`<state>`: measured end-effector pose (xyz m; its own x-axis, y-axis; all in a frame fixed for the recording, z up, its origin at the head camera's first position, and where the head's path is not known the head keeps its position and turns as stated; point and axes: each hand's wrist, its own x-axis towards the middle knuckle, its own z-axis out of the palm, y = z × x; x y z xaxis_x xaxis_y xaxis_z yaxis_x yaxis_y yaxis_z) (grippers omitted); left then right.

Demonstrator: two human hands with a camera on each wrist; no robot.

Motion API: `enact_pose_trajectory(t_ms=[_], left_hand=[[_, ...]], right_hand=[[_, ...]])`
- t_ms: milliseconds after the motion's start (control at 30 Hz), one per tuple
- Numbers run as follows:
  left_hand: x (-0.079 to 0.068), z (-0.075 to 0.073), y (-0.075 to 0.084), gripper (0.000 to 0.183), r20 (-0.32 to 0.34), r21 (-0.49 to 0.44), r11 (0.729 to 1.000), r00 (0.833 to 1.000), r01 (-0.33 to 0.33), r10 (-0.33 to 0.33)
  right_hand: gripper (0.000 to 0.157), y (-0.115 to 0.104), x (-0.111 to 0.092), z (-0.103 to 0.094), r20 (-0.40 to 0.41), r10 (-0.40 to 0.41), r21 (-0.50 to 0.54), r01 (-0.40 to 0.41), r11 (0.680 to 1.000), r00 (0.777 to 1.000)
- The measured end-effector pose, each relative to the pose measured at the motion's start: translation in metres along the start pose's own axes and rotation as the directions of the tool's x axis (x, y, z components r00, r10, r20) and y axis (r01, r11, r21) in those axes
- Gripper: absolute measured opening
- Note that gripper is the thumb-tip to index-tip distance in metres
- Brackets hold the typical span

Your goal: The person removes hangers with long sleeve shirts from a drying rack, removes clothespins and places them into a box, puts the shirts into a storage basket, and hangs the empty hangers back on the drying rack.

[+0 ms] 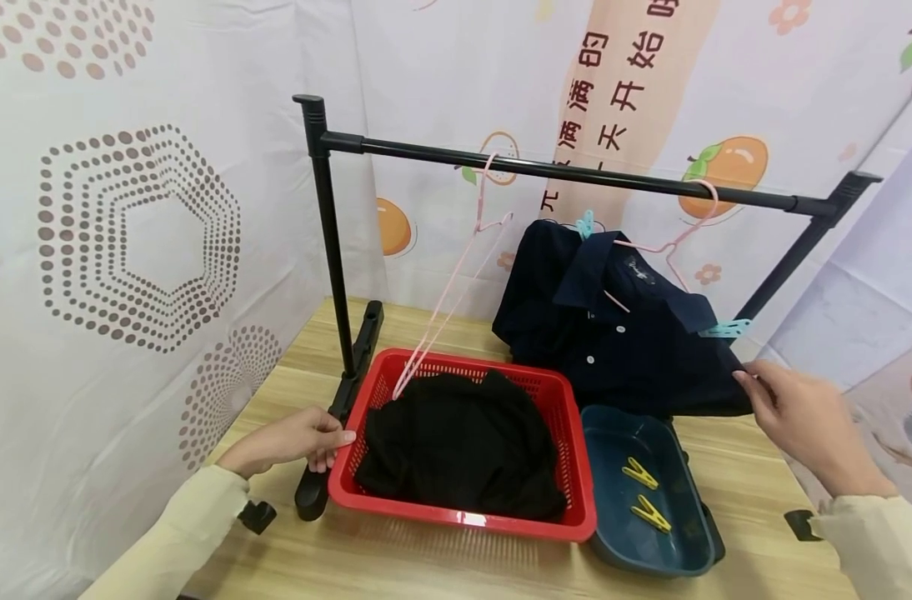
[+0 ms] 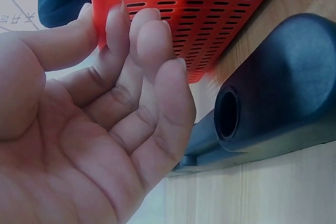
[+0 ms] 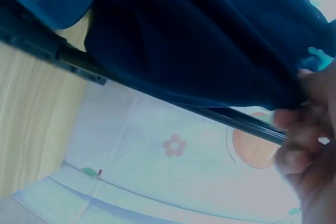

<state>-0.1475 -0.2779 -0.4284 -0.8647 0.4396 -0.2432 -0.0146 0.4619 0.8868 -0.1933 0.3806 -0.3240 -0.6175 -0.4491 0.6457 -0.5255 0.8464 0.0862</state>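
A navy polo shirt (image 1: 613,333) hangs from a pink hanger (image 1: 669,247) on the black rail, with light-blue clothespins (image 1: 726,329) at its shoulders. My right hand (image 1: 809,421) pinches the shirt's sleeve edge between thumb and fingers, drawing it out to the right; the right wrist view shows the dark cloth meeting the fingertips. At the left, my left hand (image 1: 294,442) grips the rim of a red basket (image 1: 456,517), thumb on the rim and the other fingers curled outside it. Crumpled black cloth (image 1: 463,446) lies in the basket.
A black garment rack (image 1: 576,173) spans the wooden table (image 1: 396,567). Another pink hanger (image 1: 456,279) hangs from it, its lower end dipping into the basket. Right of the basket stands a dark blue tray (image 1: 636,550) holding two yellow clothespins (image 1: 651,514). Printed curtains surround the table.
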Motion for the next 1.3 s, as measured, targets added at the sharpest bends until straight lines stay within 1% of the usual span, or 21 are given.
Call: enact_pose_trajectory(t_ms=[67,133,167,233,267,433,567,733,833,900,1033,1167,1300], left_hand=[[0.000,0.000,0.000,0.038,0.001,-0.001,1.000,1.000,0.000,0.000],[0.000,0.001,0.000,0.038,0.005,-0.003,1.000,1.000,-0.002,0.002],[0.000,0.001,0.000,0.038,0.007,-0.003,1.000,1.000,-0.005,0.005],[0.001,0.001,0.000,0.038,0.011,-0.002,1.000,1.000,-0.010,0.010],[0.001,0.001,-0.001,0.038,0.012,-0.002,1.000,1.000,-0.011,0.011],[0.001,0.001,-0.001,0.038,0.011,0.003,1.000,1.000,-0.009,0.008],[0.000,0.001,0.000,0.039,0.003,0.007,1.000,1.000,-0.010,0.010],[0.000,0.000,-0.001,0.039,-0.001,0.005,1.000,1.000,-0.010,0.010],[-0.001,0.000,-0.001,0.039,-0.003,0.004,1.000,1.000,-0.008,0.008],[-0.001,0.000,-0.001,0.039,-0.004,0.005,1.000,1.000,-0.007,0.007],[-0.001,0.000,0.000,0.039,-0.007,0.008,1.000,1.000,-0.009,0.009],[-0.001,0.000,0.000,0.040,-0.007,0.017,1.000,1.000,-0.014,0.014],[-0.002,0.000,0.000,0.040,-0.008,0.023,1.000,1.000,-0.011,0.012]], right_hand=[[0.016,0.000,0.001,0.000,-0.040,-0.062,-0.001,0.062,0.998,0.997],[0.027,0.001,0.001,-0.001,-0.097,-0.108,-0.029,0.106,0.994,0.989],[0.036,0.001,0.001,-0.002,-0.128,-0.118,-0.041,0.114,0.993,0.985],[0.050,0.002,0.002,-0.004,-0.182,-0.124,-0.079,0.112,0.991,0.975],[0.054,0.002,0.003,-0.004,-0.207,-0.123,-0.090,0.106,0.990,0.971],[0.055,-0.006,0.009,-0.010,-0.267,-0.097,-0.106,0.071,0.992,0.959],[0.053,-0.015,0.013,-0.016,-0.288,-0.093,-0.116,0.061,0.991,0.953],[0.059,-0.027,0.019,-0.024,-0.325,-0.080,-0.098,0.050,0.994,0.942],[0.063,-0.031,0.018,-0.026,-0.342,-0.066,-0.068,0.046,0.997,0.937],[0.062,-0.032,0.014,-0.028,-0.318,-0.076,-0.075,0.055,0.996,0.945],[0.062,-0.035,0.003,-0.027,-0.298,-0.066,-0.031,0.059,0.998,0.952],[0.063,-0.039,-0.009,-0.020,-0.313,-0.040,0.039,0.055,0.998,0.949],[0.062,-0.043,-0.018,-0.013,-0.285,-0.013,0.095,0.042,0.995,0.958]])
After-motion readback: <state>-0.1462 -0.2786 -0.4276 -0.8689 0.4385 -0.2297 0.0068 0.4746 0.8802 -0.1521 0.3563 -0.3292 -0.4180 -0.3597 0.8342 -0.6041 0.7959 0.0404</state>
